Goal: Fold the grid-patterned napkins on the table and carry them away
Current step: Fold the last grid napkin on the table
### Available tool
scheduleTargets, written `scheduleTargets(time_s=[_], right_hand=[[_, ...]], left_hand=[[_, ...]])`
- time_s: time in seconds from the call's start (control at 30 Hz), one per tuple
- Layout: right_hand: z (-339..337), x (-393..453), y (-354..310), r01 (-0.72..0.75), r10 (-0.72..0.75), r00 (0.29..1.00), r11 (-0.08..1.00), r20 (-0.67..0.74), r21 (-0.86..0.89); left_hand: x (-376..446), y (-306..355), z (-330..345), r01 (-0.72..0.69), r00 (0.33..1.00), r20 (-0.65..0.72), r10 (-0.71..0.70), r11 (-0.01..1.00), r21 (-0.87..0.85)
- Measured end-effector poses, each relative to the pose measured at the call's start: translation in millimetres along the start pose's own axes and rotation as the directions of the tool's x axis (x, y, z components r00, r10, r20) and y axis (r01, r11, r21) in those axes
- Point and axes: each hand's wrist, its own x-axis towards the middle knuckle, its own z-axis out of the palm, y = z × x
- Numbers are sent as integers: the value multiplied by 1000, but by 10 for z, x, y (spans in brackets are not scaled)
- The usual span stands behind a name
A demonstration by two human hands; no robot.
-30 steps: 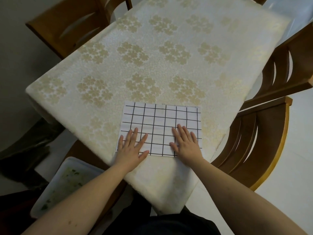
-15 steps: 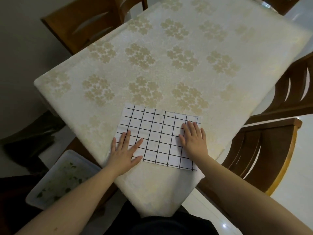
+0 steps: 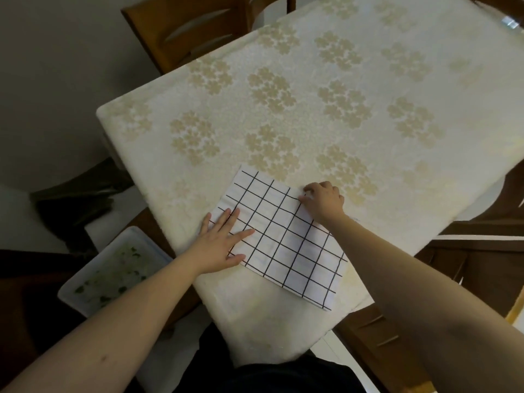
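A white napkin with a black grid [image 3: 283, 236] lies flat near the table's front corner, folded into a rectangle. My left hand [image 3: 221, 242] rests flat on its left part with the fingers spread and straight. My right hand [image 3: 323, 202] is at the napkin's far right corner, where its curled fingers pinch the cloth's edge. The table [image 3: 312, 109] wears a cream cloth with a pale gold flower pattern.
Wooden chairs stand at the far left [image 3: 192, 32] and along the right side [image 3: 467, 265]. A white plastic tub [image 3: 113, 268] with green scraps sits low at the left, beside the table. Most of the tablecloth beyond the napkin is bare.
My right hand has slid from the napkin's near middle up to its far right corner and curled onto the edge. My left hand stays flat on the left part. The view has shifted.
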Motion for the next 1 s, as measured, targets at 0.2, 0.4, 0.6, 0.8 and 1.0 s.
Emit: scheduleTargets(time_s=[0.2, 0.4, 0.6, 0.8, 1.0], right_hand=[[-29, 83, -65, -60, 56, 994, 997, 91, 39], [-91, -13, -30, -2, -55, 993, 881, 106, 473], [-164, -94, 10, 77, -143, 988, 776, 55, 626], [-222, -224, 146, 70, -67, 997, 649, -35, 757], [-273, -432, 357, 0, 104, 992, 545, -67, 839]], left_hand=[[-21, 11, -12, -2, 999, -50, -1, 998, -58], [-36, 149, 44, 53, 995, -82, -63, 991, -124], [-126, 386, 126, 61, 969, -219, -110, 974, -220], [-121, 543, 123, 70, 902, -368, -224, 919, -387], [-173, 658, -34, 124, 776, -297, -556, 597, -793]])
